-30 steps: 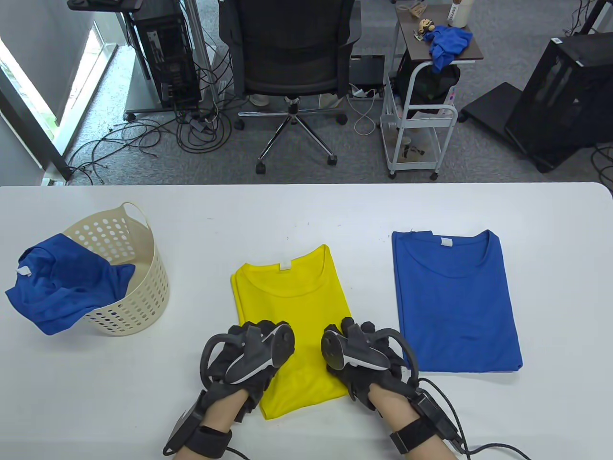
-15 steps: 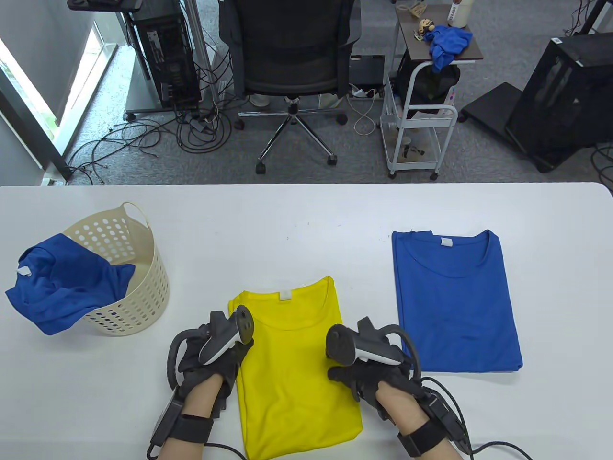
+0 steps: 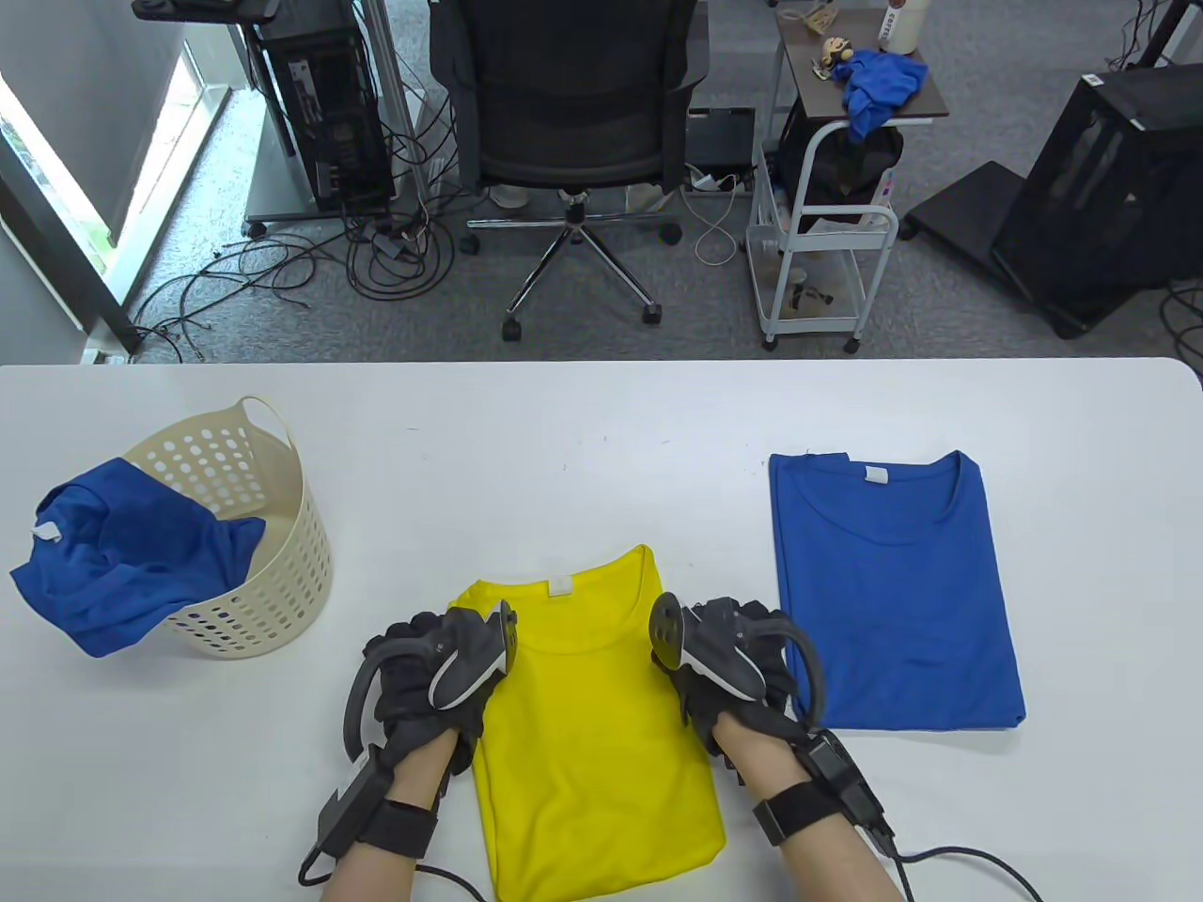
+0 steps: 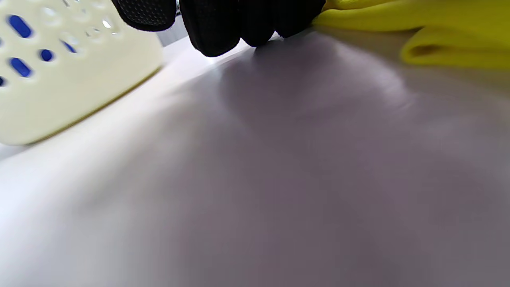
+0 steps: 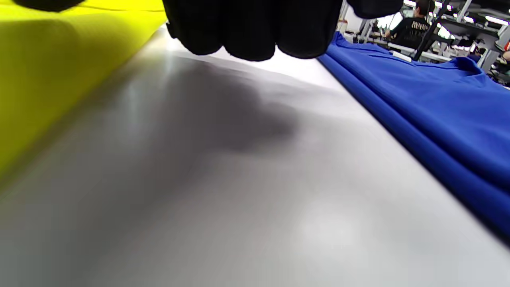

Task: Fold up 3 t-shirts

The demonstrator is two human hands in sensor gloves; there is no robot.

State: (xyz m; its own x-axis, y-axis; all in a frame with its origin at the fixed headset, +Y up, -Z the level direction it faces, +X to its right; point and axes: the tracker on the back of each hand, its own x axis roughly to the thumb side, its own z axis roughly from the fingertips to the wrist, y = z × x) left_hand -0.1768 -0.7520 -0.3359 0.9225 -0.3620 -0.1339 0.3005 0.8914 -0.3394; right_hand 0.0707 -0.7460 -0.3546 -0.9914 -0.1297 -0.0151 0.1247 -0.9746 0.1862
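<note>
Table view shows the blue shirt (image 3: 893, 592) folded at right, the yellow shirt (image 3: 587, 714) half-folded between the left hand (image 3: 428, 672) and right hand (image 3: 738, 662), whose finger grip cannot be told, and another blue shirt (image 3: 122, 554) waiting on the basket (image 3: 282, 564).

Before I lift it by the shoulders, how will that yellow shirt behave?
The yellow shirt is thin cloth lying flat, so it will probably hang limp and unfold. It looks light. On the smooth white table it likely slides easily.

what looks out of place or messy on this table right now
The crumpled blue t-shirt hangs over the rim of the cream laundry basket, spilling outside onto the table, unfolded. The yellow t-shirt and the other blue t-shirt lie flat and tidy.
</note>
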